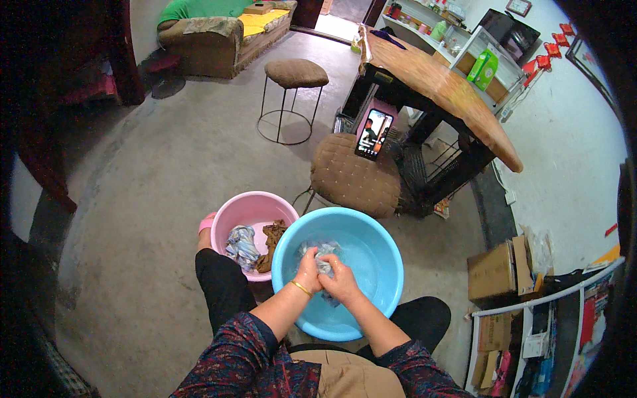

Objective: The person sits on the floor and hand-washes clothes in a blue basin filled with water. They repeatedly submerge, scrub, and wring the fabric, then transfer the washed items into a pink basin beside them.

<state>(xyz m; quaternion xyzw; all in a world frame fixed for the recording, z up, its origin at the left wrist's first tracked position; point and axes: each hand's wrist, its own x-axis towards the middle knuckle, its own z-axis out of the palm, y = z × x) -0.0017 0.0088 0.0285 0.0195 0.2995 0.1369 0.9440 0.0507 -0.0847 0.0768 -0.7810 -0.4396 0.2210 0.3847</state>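
Observation:
Over a round blue plastic basin (pixel 368 318) with water in it, my left hand (pixel 309 271) and my right hand (pixel 341 278) are close together. Both are closed on a wet, light grey-blue cloth (pixel 326 248), part of which hangs below them in the basin. A gold-coloured bangle is on my left wrist. Left of the blue basin, and close against it, stands a pink plastic basin (pixel 249 199). It holds a bunched blue-and-white cloth (pixel 242 247) and a crumpled brown cloth (pixel 272 239).
Beyond the basins is a brown padded stool (pixel 353 174), with a lit phone (pixel 374 134) propped upright at its far side. Another padded stool (pixel 296 73) stands farther back. A wooden-topped table (pixel 438 79) is at the right, with cardboard boxes (pixel 492 271) and a shelf (pixel 525 308) nearer.

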